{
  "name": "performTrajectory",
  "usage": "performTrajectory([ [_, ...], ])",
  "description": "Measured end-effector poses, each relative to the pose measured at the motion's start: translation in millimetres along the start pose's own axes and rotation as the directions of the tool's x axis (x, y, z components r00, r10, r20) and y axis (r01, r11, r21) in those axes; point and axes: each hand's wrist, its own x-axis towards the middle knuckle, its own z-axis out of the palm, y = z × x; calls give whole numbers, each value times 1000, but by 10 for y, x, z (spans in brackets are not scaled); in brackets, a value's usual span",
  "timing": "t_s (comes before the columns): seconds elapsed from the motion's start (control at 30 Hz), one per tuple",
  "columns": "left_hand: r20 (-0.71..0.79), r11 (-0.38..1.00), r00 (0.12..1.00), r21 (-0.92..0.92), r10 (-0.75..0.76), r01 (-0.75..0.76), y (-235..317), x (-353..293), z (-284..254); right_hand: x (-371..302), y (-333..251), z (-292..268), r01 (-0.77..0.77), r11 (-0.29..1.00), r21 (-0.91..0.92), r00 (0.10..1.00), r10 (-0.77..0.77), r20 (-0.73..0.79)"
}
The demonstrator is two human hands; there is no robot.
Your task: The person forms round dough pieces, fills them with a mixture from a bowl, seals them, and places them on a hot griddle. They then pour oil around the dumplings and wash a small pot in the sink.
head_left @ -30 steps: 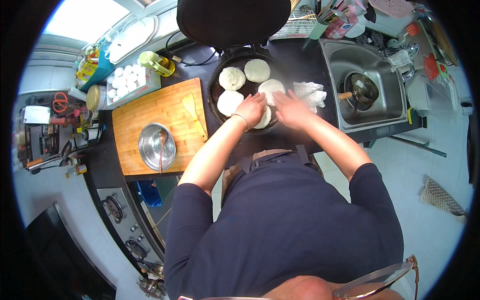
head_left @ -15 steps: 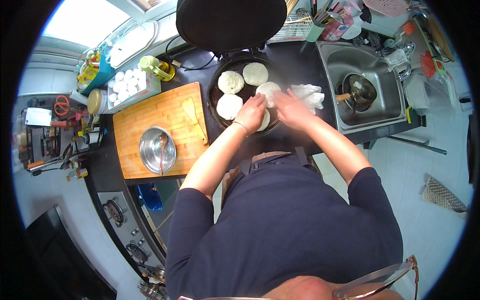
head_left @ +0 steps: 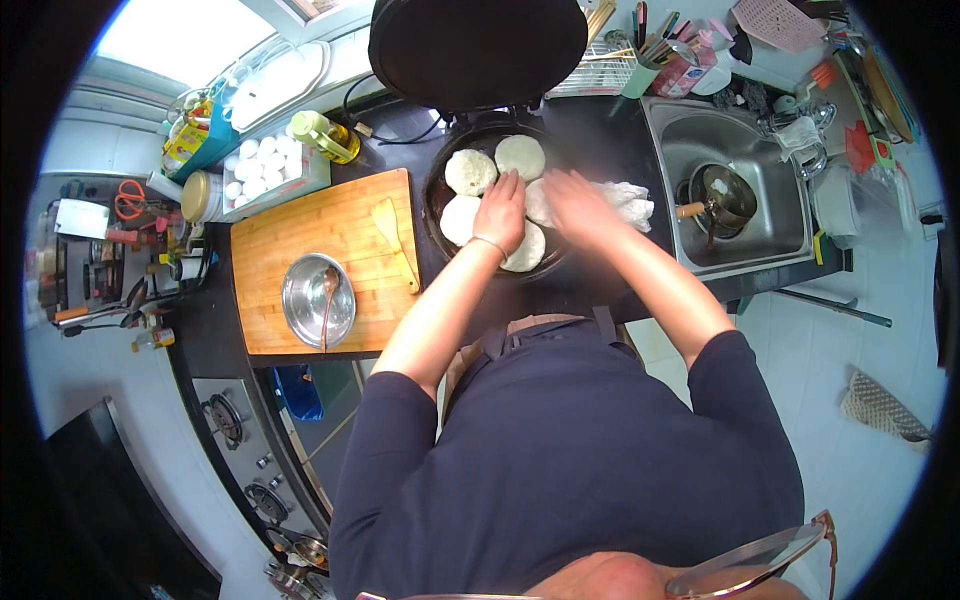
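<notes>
Several pale round dough cakes lie in a black electric griddle (head_left: 432,205) whose lid (head_left: 478,60) stands raised behind it. My left hand (head_left: 502,214) lies flat over the pan's middle, fingers stretched out together and nothing gripped. It covers the space between the left cake (head_left: 461,219), the near cake (head_left: 525,250) and the right cake (head_left: 539,203). At the right rim my right hand (head_left: 583,208) reaches over the right cake's edge, blurred, its fingers seemingly stretched out; contact is unclear. Behind them sit the far-left cake (head_left: 470,172) and the far-right cake (head_left: 520,157).
To the left, a wooden board (head_left: 375,310) bears a spatula (head_left: 390,235) and a steel bowl (head_left: 318,303) with a spoon. Eggs (head_left: 262,165) and an oil jug (head_left: 330,138) stand behind. Right are a crumpled white cloth (head_left: 628,204) and a sink (head_left: 690,262) holding a pan.
My left hand has shifted slightly farther into the pan, showing more of the near cake. The right hand has lifted or moved and is more blurred. The whole view has shifted a little.
</notes>
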Motion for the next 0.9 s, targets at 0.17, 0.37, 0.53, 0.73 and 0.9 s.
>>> performTrajectory([
  [0.17,277,957,959,288,-56,-27,-179,128,71,247,46,241,-10,998,-63,994,17,110],
  [0.37,210,998,977,66,-27,13,-267,177,-31,398,164,168,-74,988,139,996,67,57],
  [0.53,47,995,997,-73,-61,64,-323,178,-21,567,67,113,-75,995,69,997,77,-32],
  [0.73,16,976,999,-214,-28,30,-286,193,-57,626,199,196,-62,991,118,998,63,-6],
  [0.9,159,958,987,279,13,-58,-449,234,-65,612,151,320,37,999,24,994,-39,101],
])
